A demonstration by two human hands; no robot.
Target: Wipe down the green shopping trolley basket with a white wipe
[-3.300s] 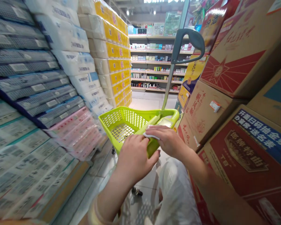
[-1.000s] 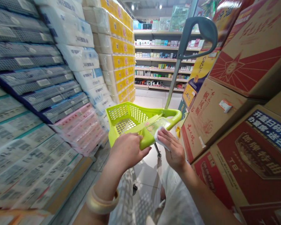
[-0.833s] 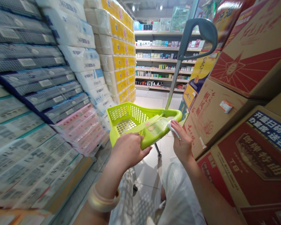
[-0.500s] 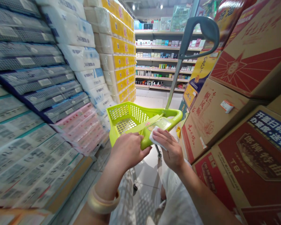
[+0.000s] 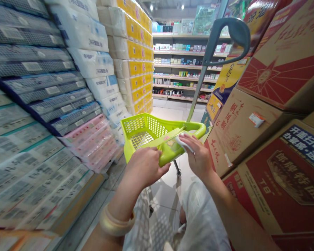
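Note:
A lime-green plastic shopping basket (image 5: pixel 143 130) on wheels stands in the aisle before me, with a grey pull handle (image 5: pixel 229 33) rising at its right. My left hand (image 5: pixel 143 165) is closed around the basket's near rim. My right hand (image 5: pixel 197 153) presses a folded white wipe (image 5: pixel 182 142) against the near right part of the rim, fingers closed on the wipe. The basket holds nothing that I can see.
Stacked packs of tissue and paper rolls (image 5: pixel 54 87) wall the left side. Cardboard cartons (image 5: pixel 272 104) with red print are piled on the right. Shelves of small goods (image 5: pixel 180 66) cross the far end of the tiled aisle (image 5: pixel 170 111).
My right hand has slid the wipe back and forth along the basket's near right rim, now resting on its top edge. My left hand keeps its grip on the rim.

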